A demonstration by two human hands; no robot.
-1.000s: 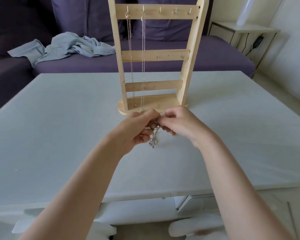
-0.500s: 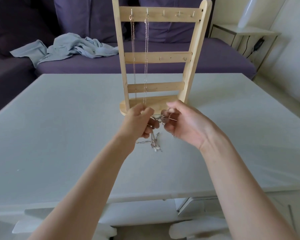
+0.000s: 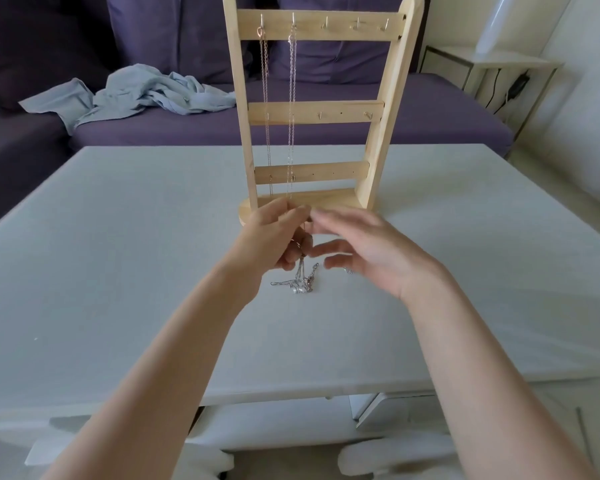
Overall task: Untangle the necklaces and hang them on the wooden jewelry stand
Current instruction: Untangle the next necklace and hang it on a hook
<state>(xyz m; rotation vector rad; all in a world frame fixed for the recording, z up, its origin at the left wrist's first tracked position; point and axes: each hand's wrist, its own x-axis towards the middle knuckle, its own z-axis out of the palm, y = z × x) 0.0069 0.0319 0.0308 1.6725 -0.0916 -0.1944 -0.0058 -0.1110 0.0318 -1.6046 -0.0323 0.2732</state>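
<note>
The wooden jewelry stand (image 3: 378,140) stands upright at the middle of the white table (image 3: 118,254). Two thin necklaces (image 3: 279,109) hang from the two leftmost hooks of its top bar. A tangled silver chain (image 3: 300,282) droops from my left hand (image 3: 272,242) onto the table just in front of the stand's base. My left hand pinches the upper end of that chain. My right hand (image 3: 368,252) hovers right beside it with fingers spread and loose, holding nothing that I can see. A small bit of chain (image 3: 348,270) shows under my right fingers.
A purple sofa (image 3: 430,112) runs behind the table, with a crumpled light-blue cloth (image 3: 146,95) on its seat. A white side table (image 3: 482,64) with a dark cable stands at the back right. White chair parts (image 3: 378,455) show below the table's near edge.
My right hand has let go of the chain and opened its fingers. The chain's lower tangle has come down to rest on the table. My left hand keeps its pinch.
</note>
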